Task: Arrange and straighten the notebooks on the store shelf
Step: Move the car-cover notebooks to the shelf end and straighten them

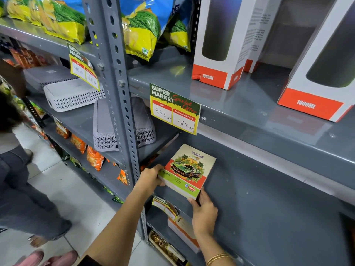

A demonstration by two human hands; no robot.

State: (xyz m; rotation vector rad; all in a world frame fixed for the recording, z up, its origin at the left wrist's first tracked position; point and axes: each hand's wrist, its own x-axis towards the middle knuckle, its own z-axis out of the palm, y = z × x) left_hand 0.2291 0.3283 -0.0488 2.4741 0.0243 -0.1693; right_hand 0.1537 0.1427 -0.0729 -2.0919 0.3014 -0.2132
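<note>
While both hands clamp it, notebook stack [187, 170] on grey shelf [269, 208] — left hand [150, 178] at left edge, right hand [203, 210] at near corner

left hand [150, 178] gripping, right hand [203, 210] gripping

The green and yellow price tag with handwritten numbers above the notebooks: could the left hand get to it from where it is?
Probably yes. The left hand holds the car-cover notebook stack, and nothing blocks the price tag directly above.
</note>
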